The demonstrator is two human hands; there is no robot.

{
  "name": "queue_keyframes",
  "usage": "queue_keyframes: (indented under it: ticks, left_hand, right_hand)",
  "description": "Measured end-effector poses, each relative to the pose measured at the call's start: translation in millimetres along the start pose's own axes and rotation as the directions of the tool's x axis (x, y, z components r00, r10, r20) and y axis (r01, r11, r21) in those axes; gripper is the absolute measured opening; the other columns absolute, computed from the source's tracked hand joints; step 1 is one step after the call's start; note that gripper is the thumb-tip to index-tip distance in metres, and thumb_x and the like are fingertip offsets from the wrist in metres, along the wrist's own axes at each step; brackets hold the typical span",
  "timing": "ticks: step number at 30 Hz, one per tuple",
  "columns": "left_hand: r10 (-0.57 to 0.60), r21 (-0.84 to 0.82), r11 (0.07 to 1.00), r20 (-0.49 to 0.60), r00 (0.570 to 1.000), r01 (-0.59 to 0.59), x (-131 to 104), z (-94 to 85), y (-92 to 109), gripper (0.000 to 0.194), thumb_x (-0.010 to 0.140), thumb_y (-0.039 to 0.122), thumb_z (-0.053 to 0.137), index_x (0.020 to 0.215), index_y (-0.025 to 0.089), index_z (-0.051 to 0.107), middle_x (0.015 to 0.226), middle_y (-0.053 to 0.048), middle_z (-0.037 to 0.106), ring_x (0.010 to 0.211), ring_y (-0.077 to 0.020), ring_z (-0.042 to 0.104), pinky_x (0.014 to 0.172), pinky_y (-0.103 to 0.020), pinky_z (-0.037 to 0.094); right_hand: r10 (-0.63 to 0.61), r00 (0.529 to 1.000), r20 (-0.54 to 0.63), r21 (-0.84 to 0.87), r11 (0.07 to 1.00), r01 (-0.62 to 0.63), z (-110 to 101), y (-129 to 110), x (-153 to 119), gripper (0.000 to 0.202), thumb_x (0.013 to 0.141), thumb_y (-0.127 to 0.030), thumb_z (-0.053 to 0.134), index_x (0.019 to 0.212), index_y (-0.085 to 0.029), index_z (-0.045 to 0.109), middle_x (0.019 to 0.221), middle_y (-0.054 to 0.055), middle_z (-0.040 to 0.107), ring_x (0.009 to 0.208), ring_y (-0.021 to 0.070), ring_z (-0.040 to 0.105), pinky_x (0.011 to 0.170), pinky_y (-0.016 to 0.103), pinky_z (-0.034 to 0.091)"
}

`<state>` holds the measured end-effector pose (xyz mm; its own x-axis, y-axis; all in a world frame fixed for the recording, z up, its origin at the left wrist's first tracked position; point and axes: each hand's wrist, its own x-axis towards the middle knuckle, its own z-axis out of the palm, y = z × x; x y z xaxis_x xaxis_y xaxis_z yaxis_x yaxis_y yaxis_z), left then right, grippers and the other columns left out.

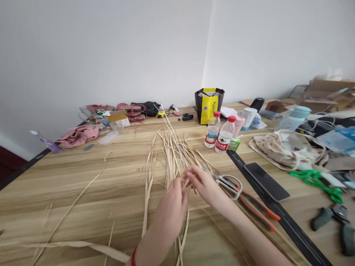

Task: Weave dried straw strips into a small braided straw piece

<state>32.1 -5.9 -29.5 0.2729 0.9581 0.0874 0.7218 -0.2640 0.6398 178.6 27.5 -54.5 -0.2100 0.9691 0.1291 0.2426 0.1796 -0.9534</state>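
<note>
My left hand, with a red band at the wrist, is closed in a pinch near the middle of the table. Just right of it, my right hand is pinched too, its fingertips meeting the left ones. Between them pass pale dried straw strips, which hang down toward me. Two thin white rods rise away from the fingers toward the wall. More loose straw strips lie fanned out beyond my hands. The fingers hide the exact point of grip.
Grey-handled scissors and orange-handled pliers lie right of my right arm. Farther right are a phone and a black strip. Two water bottles stand before a yellow-black bag. A pink cloth lies far left.
</note>
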Motion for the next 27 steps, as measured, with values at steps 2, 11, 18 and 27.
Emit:
queue_keyframes:
  ticks: [2,11,18,27]
  left_hand:
    - [0.061,0.161,0.986,-0.041,0.997,-0.053,0.5,-2.1,-0.7,0.018,0.092,0.015,0.042,0.106,0.017,0.053,0.101,-0.012,0.065,0.084,-0.0243,0.065,0.067,-0.035,0.049]
    - [0.347,0.438,0.859,-0.118,0.931,-0.265,9.1,-40.2,-18.0,0.016,0.09,0.012,0.049,0.087,0.021,0.062,0.087,0.0,0.06,0.071,-0.0137,0.059,0.056,-0.022,0.04]
    - [0.495,0.547,0.765,-0.163,0.854,-0.34,16.4,-46.5,-25.2,0.012,0.085,0.014,0.06,0.077,0.02,0.065,0.082,-0.002,0.063,0.08,-0.0208,0.054,0.07,-0.033,0.041]
    - [0.515,0.501,0.774,-0.14,0.846,-0.388,18.3,-54.5,-28.8,0.012,0.088,0.018,0.057,0.078,0.021,0.063,0.095,-0.003,0.066,0.107,-0.0268,0.048,0.098,-0.05,0.032]
  right_hand:
    - [0.014,0.999,-0.031,-0.117,0.993,-0.018,-2.0,3.2,2.0,0.022,0.095,-0.031,0.037,0.094,-0.019,0.055,0.066,0.0,0.058,0.056,0.0138,0.055,0.056,0.025,0.042]
    - [-0.109,0.978,0.177,-0.422,0.89,0.175,-1.9,-25.6,-8.7,0.032,0.099,-0.031,0.031,0.075,-0.02,0.049,0.066,0.0,0.055,0.062,0.0144,0.052,0.061,0.025,0.035]
    - [-0.195,0.938,0.287,-0.575,0.748,0.332,6.5,-34.8,-15.8,0.018,0.096,-0.023,0.039,0.086,-0.018,0.053,0.079,0.005,0.061,0.07,0.0172,0.056,0.065,0.027,0.036]
    - [-0.204,0.931,0.302,-0.534,0.773,0.343,8.3,-32.9,-15.2,0.023,0.097,-0.022,0.038,0.088,-0.016,0.058,0.084,0.006,0.064,0.077,0.0179,0.059,0.071,0.027,0.04]
